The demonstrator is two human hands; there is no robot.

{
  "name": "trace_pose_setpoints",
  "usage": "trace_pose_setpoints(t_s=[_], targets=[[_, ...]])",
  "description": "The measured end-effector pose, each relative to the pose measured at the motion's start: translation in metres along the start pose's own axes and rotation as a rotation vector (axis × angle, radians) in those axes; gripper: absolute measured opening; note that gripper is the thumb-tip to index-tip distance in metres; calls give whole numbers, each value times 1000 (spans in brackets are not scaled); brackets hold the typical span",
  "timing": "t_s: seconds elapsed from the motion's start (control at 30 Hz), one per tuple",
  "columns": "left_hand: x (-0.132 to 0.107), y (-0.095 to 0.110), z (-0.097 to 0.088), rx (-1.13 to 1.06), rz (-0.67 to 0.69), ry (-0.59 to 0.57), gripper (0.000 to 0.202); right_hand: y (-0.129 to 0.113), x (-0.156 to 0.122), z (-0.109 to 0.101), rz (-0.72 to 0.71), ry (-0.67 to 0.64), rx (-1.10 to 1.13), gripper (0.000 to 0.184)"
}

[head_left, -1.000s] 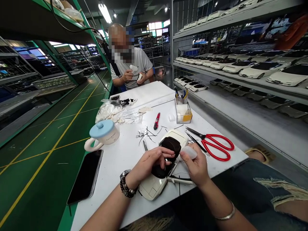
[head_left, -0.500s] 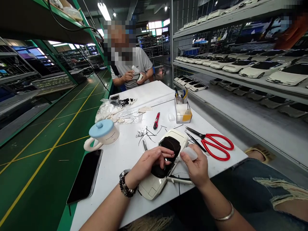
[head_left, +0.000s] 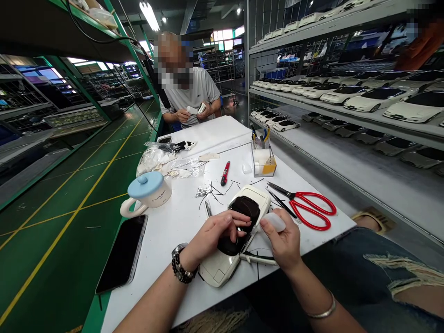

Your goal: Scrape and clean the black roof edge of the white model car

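Observation:
A white model car (head_left: 222, 269) with a dark roof and cabin lies slantwise on the table, its near-side door (head_left: 258, 258) swung out. My left hand (head_left: 222, 231) rests across the car's roof, its upper fingers stretched out and the lower ones bent. In my right hand (head_left: 287, 240) is a small white squeeze bottle (head_left: 275, 222), gripped between thumb and fingers. The bottle's narrow tip points left and down at the door opening, close to my left fingertips. Whether the tip touches the car I cannot tell. Behind the bottle lie black tweezers (head_left: 282, 202) and red-handled scissors (head_left: 312, 210).
Left stand a lidded mug (head_left: 157, 196) and a phone (head_left: 121, 254). Further back are a red utility knife (head_left: 225, 173), black strips, plastic bags (head_left: 156, 159) and a clear tool holder (head_left: 264, 164). A co-worker (head_left: 194, 97) sits opposite. Shelves of model cars (head_left: 378, 99) line the right.
The co-worker's hands have lowered a white bottle toward the small part they hold. My own hands and the model car stay nearly still; the view has shifted slightly.

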State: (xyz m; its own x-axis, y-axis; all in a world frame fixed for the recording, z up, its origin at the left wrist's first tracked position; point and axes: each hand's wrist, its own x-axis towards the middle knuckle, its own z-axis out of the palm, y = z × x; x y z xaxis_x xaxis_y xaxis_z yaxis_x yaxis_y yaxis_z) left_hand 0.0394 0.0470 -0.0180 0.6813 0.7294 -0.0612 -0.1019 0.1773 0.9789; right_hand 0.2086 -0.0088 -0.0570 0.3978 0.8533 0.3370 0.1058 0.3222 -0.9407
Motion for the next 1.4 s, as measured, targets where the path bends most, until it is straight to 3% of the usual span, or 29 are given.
trace_pose_setpoints(t_s=[0.37, 0.57, 0.77, 0.9, 1.03, 1.23, 1.4], targets=[[-1, 0, 1, 12, -3, 13, 46, 0, -1, 2, -3, 37, 16, 22], [-2, 1, 1, 13, -3, 12, 47, 5, 1, 2, 20, 158, 135, 26], [-2, 1, 2, 14, -3, 11, 43, 6, 21, -25, 51, 402, 367, 25], [-2, 1, 1, 17, -2, 10, 44, -5, 50, -45, 29, 454, 438, 25], [-3, 4, 3, 47, -4, 0, 48, -12, 91, -36, -30, 294, 336, 28], [-8, 6, 5, 176, 53, -31, 55, 16, 149, 32, -70, -268, -141, 32], [-11, 3, 5, 284, 60, -58, 53, 49, 182, 70, -147, -400, -477, 28]])
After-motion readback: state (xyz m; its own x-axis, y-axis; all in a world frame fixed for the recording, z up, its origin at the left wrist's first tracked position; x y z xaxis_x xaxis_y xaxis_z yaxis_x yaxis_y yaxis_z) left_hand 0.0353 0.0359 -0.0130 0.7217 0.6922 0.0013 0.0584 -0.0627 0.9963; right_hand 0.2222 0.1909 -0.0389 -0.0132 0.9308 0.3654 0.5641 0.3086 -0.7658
